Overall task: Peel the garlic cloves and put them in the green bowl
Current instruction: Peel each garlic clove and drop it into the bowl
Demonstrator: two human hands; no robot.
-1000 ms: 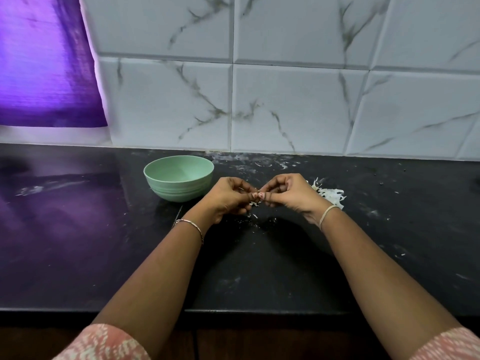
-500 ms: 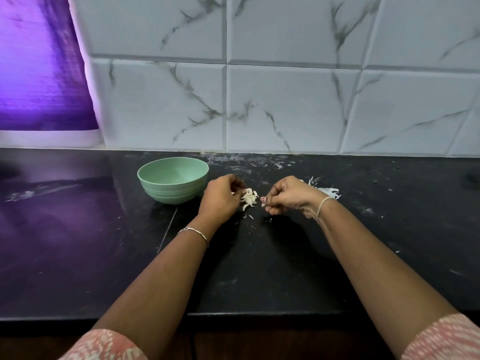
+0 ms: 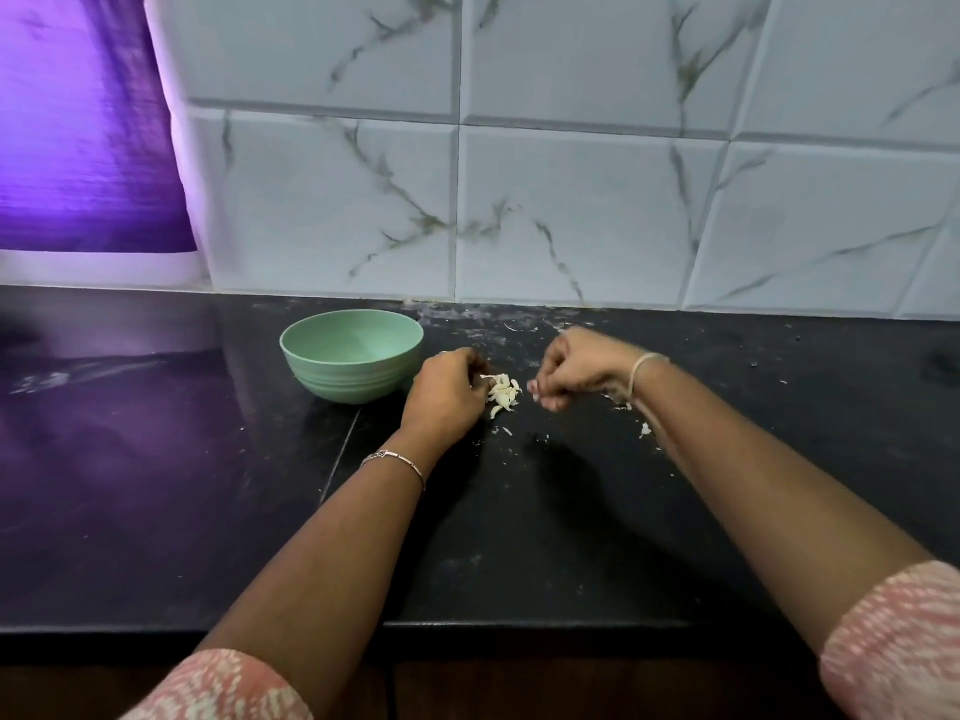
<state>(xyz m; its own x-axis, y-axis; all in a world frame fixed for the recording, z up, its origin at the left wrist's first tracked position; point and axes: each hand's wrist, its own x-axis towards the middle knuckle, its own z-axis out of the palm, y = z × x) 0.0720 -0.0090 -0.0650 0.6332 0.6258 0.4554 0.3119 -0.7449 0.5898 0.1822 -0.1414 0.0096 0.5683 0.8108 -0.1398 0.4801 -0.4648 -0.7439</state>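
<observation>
Garlic cluster (image 3: 504,392): a pale clump of cloves and papery skin, held at the fingertips of the left hand (image 3: 449,389), low over the black countertop (image 3: 545,537) and just right of the green bowl (image 3: 352,356). Single cloves cannot be told apart within the clump, and its near-left part is hidden behind the left fingers. The left hand is curled with its back to the camera and pinches the clump; its fingertips are mostly out of sight.

The right hand (image 3: 574,368) is apart from the clump, to its right, fingers bunched together with the tips pointing down and left. Motion blur softens it; something pale shows at the fingertips, but whether it is a scrap of skin or a nail cannot be told.

The bowl stands upright, just beside the left hand; the visible part of its inside shows no cloves. White peel scraps (image 3: 644,429) lie scattered on the counter, partly covered by the right forearm. A bracelet (image 3: 395,459) circles the left wrist, a pale band (image 3: 641,368) the right. Marbled wall tiles (image 3: 571,215) rise behind the counter.
</observation>
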